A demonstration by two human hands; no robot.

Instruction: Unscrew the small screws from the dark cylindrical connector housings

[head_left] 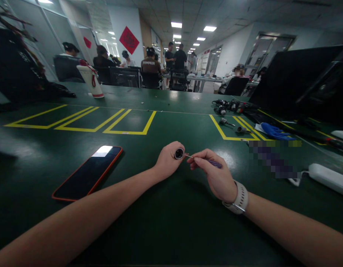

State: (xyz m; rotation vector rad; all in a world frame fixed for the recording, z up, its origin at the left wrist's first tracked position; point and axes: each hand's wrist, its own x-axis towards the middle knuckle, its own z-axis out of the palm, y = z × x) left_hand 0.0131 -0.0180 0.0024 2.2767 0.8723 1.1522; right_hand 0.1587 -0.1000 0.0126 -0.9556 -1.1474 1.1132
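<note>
My left hand (168, 161) is closed around a round metal connector (179, 153), its open end with a dark core facing me. In my right hand (211, 170) is a thin screwdriver (215, 163) with a purple handle, held between thumb and fingers. The screwdriver's slim shaft points left at the connector's side; whether the tip touches it I cannot tell. Both hands are just above the green table (165, 230). On my right wrist sits a pale watch strap (239, 198).
A phone in an orange case (89, 172) lies at left. At right are loose connectors (227, 122), blue gloves (275, 131), a blurred purple item (273, 159) and a white power strip (329, 179). A white cup (91, 79) stands at the back left; people sit beyond.
</note>
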